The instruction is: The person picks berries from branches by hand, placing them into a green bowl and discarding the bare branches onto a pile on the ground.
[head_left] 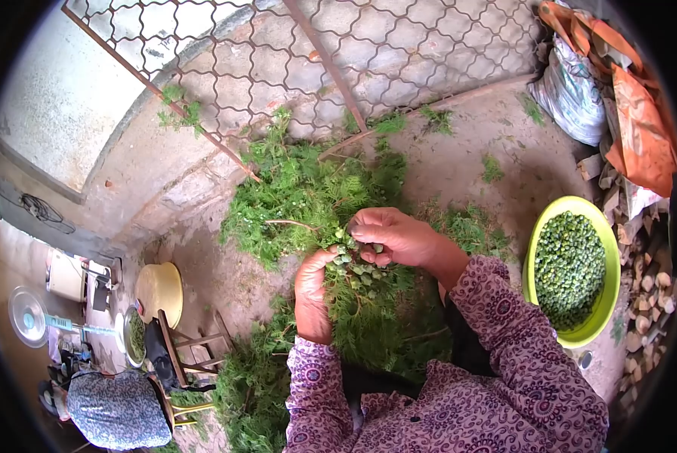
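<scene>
My left hand (313,296) grips a leafy green branch (368,317) that lies across my lap. My right hand (393,235) closes its fingers over a cluster of small green seed cones (351,259) at the top of that branch. Both sleeves are purple with a floral print. A yellow-green bowl (599,317) full of picked green cones (569,268) stands on the ground to my right, apart from both hands.
A heap of cut green branches (300,192) covers the ground ahead, against a metal lattice gate (293,68). Sacks (572,90), orange cloth and chopped wood (648,294) lie at the right. Another person (115,411) sits at the lower left near a chair (176,355), a yellow basin (159,291) and a fan (27,317).
</scene>
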`<state>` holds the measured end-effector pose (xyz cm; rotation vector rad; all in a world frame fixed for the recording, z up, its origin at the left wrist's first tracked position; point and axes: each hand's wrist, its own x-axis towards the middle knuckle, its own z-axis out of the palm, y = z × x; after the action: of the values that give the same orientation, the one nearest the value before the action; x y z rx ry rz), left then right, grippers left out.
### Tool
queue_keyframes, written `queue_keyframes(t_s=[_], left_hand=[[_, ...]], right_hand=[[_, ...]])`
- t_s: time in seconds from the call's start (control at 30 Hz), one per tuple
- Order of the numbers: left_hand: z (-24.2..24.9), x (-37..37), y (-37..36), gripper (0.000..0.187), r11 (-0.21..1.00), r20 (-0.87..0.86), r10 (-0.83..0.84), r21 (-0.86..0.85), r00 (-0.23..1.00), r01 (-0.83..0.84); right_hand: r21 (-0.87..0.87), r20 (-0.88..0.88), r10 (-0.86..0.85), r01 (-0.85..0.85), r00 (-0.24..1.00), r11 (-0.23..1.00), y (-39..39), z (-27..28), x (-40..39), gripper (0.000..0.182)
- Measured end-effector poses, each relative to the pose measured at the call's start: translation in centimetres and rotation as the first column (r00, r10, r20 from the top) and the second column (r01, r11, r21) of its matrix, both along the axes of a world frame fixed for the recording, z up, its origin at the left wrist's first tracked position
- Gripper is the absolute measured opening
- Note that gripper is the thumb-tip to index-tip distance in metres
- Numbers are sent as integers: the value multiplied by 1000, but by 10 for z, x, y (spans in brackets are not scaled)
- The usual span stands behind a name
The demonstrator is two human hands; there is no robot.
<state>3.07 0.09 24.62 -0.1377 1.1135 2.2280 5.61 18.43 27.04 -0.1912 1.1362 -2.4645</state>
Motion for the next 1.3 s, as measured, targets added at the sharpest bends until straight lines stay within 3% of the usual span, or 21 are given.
queue_keyframes(t_s=[0.07,0.13,0.27,0.33,0.37,0.43,0.53,0.63,0.7,0.77,0.83,0.97,1.1,1.17,1.3], left_hand=[[-15,-5,-6,29,997,-19,61,-36,998,-62],[-7,-2,-3,29,999,-14,47,-22,999,-48],[4,4,0,26,999,-9,33,6,999,-33],[1,4,0,26,1000,12,26,6,1000,-26],[0,4,2,23,999,-33,32,-27,999,-33],[-4,2,2,20,998,-79,36,-57,996,-40],[-13,-2,1,25,993,-142,60,-88,988,-73],[6,6,6,27,999,-52,50,15,997,-49],[-8,-3,-8,29,999,-45,-14,35,999,16],[-18,-7,-13,29,996,-86,22,-82,996,-29],[-8,-1,-5,27,997,-106,22,-70,994,-29],[-10,1,-2,23,991,-112,51,-118,992,-65],[-4,3,0,25,991,-143,45,-117,989,-62],[-7,3,0,25,988,-198,65,-126,978,-91],[-3,3,-4,27,996,-89,26,-84,996,-33]], right_hand=[[-18,-20,10,-10,1000,1000,0,-2,-2,12],[116,-9,15,-14,1000,993,1,4,-1,14],[139,-24,-16,19,1000,990,-2,4,0,15],[-32,-7,34,-35,999,999,0,-6,-4,11],[-32,-7,34,-35,999,999,1,-8,-5,11],[-266,50,146,-127,988,956,4,-10,-6,9],[-321,81,153,-120,985,940,7,0,-3,5],[-191,174,27,7,984,981,5,11,2,8],[-114,115,-4,17,993,993,5,9,0,12],[-37,54,-31,33,998,999,4,2,-4,16],[171,-10,56,-54,998,984,1,-2,-6,22],[224,28,21,-27,999,974,-2,0,-7,19],[186,66,24,-36,998,982,-1,-1,-7,19],[52,66,61,-65,996,997,1,-5,-8,14],[-75,68,87,-82,994,994,1,-14,-9,11]])
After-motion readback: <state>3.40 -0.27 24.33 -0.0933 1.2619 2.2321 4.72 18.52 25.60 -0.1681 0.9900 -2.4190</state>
